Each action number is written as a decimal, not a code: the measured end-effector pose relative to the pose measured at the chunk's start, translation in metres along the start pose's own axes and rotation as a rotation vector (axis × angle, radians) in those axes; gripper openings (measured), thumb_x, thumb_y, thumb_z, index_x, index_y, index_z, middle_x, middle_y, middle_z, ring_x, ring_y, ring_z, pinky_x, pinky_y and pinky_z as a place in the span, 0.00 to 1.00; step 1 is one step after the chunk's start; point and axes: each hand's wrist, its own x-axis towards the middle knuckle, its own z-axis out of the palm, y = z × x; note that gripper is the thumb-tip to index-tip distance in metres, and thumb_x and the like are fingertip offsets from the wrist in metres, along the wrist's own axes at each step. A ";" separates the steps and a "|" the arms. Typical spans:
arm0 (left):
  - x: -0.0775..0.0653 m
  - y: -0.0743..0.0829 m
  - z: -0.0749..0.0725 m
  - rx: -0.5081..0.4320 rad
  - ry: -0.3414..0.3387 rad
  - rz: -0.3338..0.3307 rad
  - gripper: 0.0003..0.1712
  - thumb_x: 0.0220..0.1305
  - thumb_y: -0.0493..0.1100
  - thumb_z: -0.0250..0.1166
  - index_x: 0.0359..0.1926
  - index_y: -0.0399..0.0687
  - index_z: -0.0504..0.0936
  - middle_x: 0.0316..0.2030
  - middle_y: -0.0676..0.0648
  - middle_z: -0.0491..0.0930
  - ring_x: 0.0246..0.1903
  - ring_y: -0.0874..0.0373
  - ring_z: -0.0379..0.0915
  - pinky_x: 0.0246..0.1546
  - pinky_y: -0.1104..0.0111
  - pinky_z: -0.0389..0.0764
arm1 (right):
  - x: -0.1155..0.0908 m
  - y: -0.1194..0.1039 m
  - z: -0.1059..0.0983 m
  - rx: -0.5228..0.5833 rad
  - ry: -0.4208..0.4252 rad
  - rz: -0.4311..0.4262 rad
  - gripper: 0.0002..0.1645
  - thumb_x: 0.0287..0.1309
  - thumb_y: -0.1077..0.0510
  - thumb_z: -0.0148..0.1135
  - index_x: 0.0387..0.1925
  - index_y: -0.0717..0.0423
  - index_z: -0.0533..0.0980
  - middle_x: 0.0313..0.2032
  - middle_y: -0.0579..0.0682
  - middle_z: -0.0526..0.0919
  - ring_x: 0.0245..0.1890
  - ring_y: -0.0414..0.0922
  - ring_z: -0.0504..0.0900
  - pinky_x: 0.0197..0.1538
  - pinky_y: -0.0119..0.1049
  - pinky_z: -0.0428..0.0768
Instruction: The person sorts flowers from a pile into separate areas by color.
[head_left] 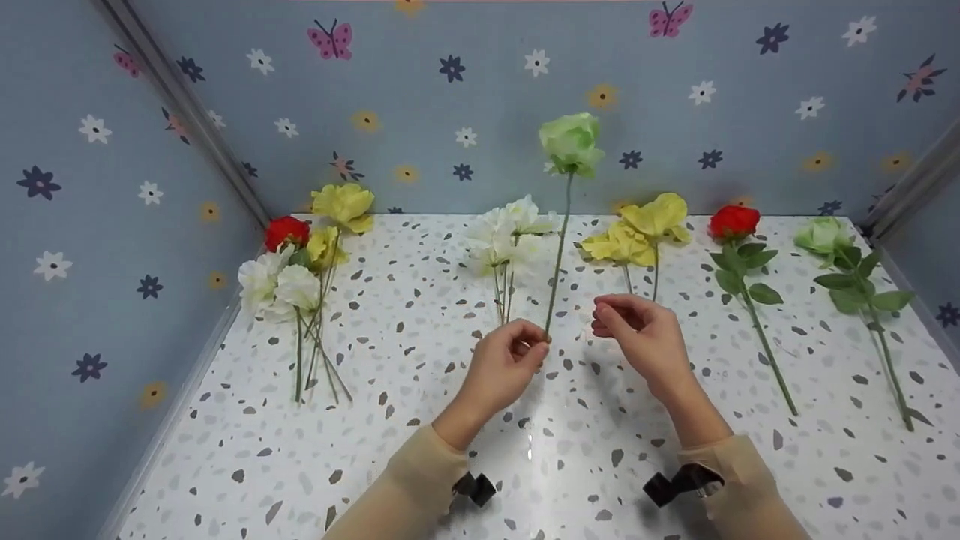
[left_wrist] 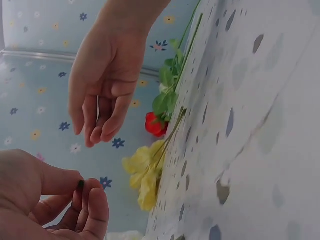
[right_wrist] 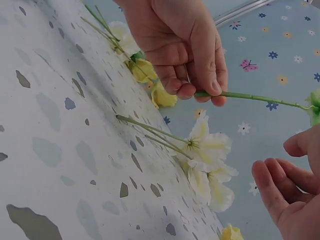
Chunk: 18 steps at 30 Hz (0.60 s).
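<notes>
My left hand (head_left: 504, 361) pinches the lower end of a green artificial rose (head_left: 571, 142) between thumb and fingertips. Its bare stem (right_wrist: 260, 98) rises upright, and the pale green bloom stands in front of the back wall. Just to the right, my right hand (head_left: 643, 336) hovers with loosely bent fingers and nothing between them. White flowers (head_left: 510, 234) lie behind my left hand. Beyond my right hand are two yellow flowers (head_left: 637, 231), their stems partly hidden by it.
At the left lies a mixed bunch with white flowers (head_left: 274, 289), a red rose (head_left: 286, 232) and yellow flowers (head_left: 343, 206). To the right lie a leafy red rose (head_left: 735, 223) and a leafy green rose (head_left: 823, 236). Patterned walls (head_left: 510, 97) enclose the speckled table (head_left: 420, 300).
</notes>
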 end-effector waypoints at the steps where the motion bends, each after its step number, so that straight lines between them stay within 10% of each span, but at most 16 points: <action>1: -0.002 0.000 0.003 0.001 -0.011 0.003 0.04 0.65 0.35 0.67 0.41 0.45 0.84 0.34 0.51 0.83 0.31 0.57 0.81 0.34 0.68 0.84 | -0.001 0.000 -0.002 0.015 -0.011 -0.003 0.22 0.65 0.51 0.68 0.53 0.62 0.80 0.46 0.64 0.83 0.44 0.58 0.86 0.47 0.39 0.86; 18: -0.014 0.001 0.027 0.043 -0.109 0.025 0.03 0.63 0.34 0.69 0.37 0.44 0.84 0.30 0.54 0.84 0.31 0.64 0.81 0.35 0.71 0.84 | -0.017 0.002 0.009 0.066 -0.135 -0.063 0.23 0.63 0.54 0.70 0.54 0.64 0.80 0.45 0.60 0.85 0.42 0.52 0.86 0.45 0.41 0.87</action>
